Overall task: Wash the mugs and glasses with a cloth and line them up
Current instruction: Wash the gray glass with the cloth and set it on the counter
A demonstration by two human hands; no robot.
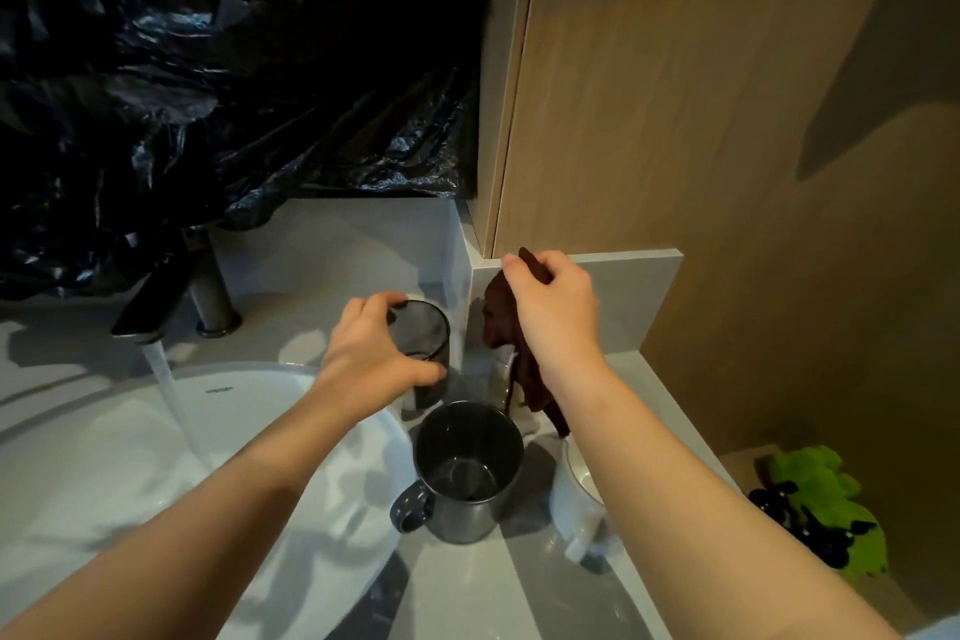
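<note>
Nearest on the grey counter (493, 587), a white mug (574, 499) is standing at the right, partly under the right forearm; just left of it a grey mug (467, 478) is sitting upright, its handle pointing left; farther back the left hand (374, 353) is gripping a dark glass (423, 343), fingers curled round it; to its right the right hand (553, 307) is pinching a hanging brown cloth (504, 322); far left, the tap (156, 296) is running water into the white basin (249, 369).
</note>
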